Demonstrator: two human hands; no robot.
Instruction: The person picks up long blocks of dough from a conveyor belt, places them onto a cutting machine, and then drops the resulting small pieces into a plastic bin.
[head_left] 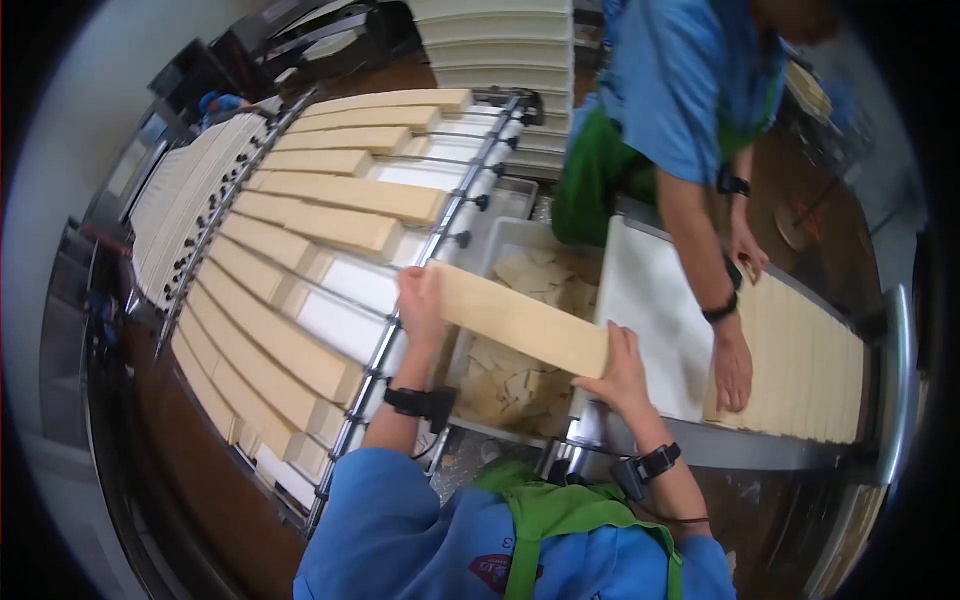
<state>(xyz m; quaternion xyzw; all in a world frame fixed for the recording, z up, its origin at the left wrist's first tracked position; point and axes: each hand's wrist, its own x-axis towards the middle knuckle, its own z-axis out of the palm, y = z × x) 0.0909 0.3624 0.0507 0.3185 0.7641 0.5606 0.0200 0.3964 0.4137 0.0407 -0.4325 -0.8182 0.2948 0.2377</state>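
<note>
A long, pale yellow rectangular strip (525, 320), flat like a dough sheet or a thin stack of them, is held level between my two hands. My left hand (420, 303) grips its left end, close to the rail of the slatted rack. At the other end, my right hand (620, 372) has its thumb below and its fingers along the short edge. Beneath the strip stands a bin of broken pale pieces (515, 385). To the left, several long stacks of similar pale strips (345, 190) lie in lanes split by metal rods.
On the right, a co-worker's hand (733, 368) rests at a row of upright pale sheets (800, 355), beside a white board (650, 315). A metal rail (435, 245) with black knobs edges the rack. A curved metal bar (900, 385) stands far right.
</note>
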